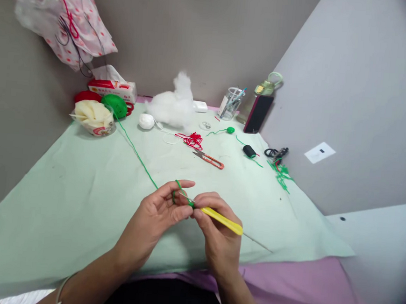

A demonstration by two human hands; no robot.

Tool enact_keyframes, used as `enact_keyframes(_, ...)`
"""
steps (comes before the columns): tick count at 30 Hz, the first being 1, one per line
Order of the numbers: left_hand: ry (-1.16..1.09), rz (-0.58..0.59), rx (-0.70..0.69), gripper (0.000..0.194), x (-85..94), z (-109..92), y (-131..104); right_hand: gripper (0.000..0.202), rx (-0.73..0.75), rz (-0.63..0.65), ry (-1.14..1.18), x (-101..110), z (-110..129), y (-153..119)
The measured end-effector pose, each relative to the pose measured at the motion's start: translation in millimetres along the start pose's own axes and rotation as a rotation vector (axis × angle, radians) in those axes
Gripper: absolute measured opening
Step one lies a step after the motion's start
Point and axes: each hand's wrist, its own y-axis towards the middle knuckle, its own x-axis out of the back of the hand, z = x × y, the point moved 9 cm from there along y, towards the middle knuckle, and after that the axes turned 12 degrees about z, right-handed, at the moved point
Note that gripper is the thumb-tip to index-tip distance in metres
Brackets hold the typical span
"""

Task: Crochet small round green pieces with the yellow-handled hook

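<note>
Between my fingertips is a small green crocheted piece (191, 204), mostly covered by them. My left hand (158, 211) pinches it between thumb and fingers, with green yarn (137, 154) looped over the raised index finger. That strand runs back to a green yarn ball (114, 106) at the far left. My right hand (219, 233) grips a crochet hook (223, 220) by its yellow handle, and the thin metal tip meets the green piece. A thin straight rod (258, 242) sticks out past the right hand; its other end is hidden.
Orange thread snips (209, 159) lie beyond my hands, beside tangled red yarn (194, 140). Farther back are white stuffing (175, 104), a white yarn ball (146, 121), a pen jar (232, 103) and a propped phone (258, 114). Green yarn scraps (282, 177) lie at right.
</note>
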Motion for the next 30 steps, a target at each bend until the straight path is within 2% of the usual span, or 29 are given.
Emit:
enact_keyframes(3, 0.032, 0.005, 0.004, 0.034, 0.7, 0.6, -1.9, 0.016, 0.083, 0.057, -0.137, -1.6, 13.2, 0.0)
enact_keyframes(7, 0.028, 0.02, 0.007, 0.033, -2.2, 0.0, -3.4, 0.02, 0.143, 0.037, -0.242, 2.6, 19.8, -1.1)
enact_keyframes(14, 0.01, -0.018, 0.011, 0.044, 0.4, 3.9, -0.6, 0.023, 0.122, 0.054, -0.246, -0.6, 17.5, -2.9)
enact_keyframes(20, -0.021, 0.004, 0.014, 0.054, -2.7, 5.7, 0.4, 0.019, 0.086, 0.027, -0.158, 2.6, 16.1, -2.5)
enact_keyframes(23, -0.042, -0.024, 0.014, 0.051, -3.5, 7.1, 0.1, 0.026, 0.159, 0.015, -0.402, -2.4, 23.7, -7.8)
enact_keyframes(27, -0.162, -0.027, 0.074, 0.046, -5.9, 15.6, 0.3, 0.042, 0.396, -0.015, -0.797, -14.9, 39.1, -22.5)
enact_keyframes(29, -0.28, 0.012, 0.158, 0.044, -9.1, 23.8, 0.6, 0.041, 0.428, -0.021, -0.776, -12.7, 42.2, -23.4)
enact_keyframes(30, -0.318, 0.026, 0.189, 0.043, -9.7, 26.2, 0.6, 0.036, 0.355, -0.002, -0.698, -8.8, 38.0, -18.5)
